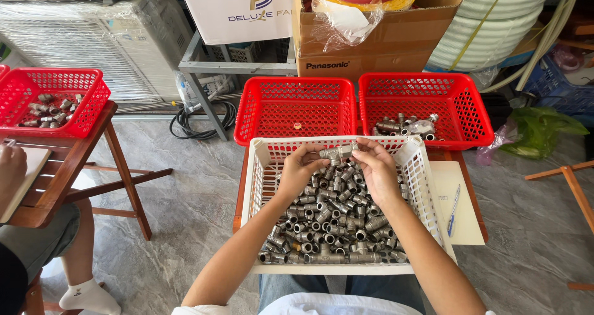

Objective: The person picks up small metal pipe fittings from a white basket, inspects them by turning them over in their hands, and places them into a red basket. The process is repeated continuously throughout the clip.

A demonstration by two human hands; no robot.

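My left hand point(301, 166) and my right hand point(376, 168) together hold one grey metal pipe fitting point(336, 153) between their fingertips, above a white plastic basket point(258, 177). That basket is heaped with several more grey metal fittings point(331, 222). Beyond it stand two red baskets side by side: the left red basket point(296, 107) holds only one small piece, the right red basket point(427, 107) holds several fittings at its near edge.
A sheet of paper with a blue pen point(453, 210) lies right of the white basket. At the left, another person's hand point(11, 172) rests on a wooden table with a third red basket point(52, 98) of fittings. Cardboard boxes point(371, 39) and coiled hose stand behind.
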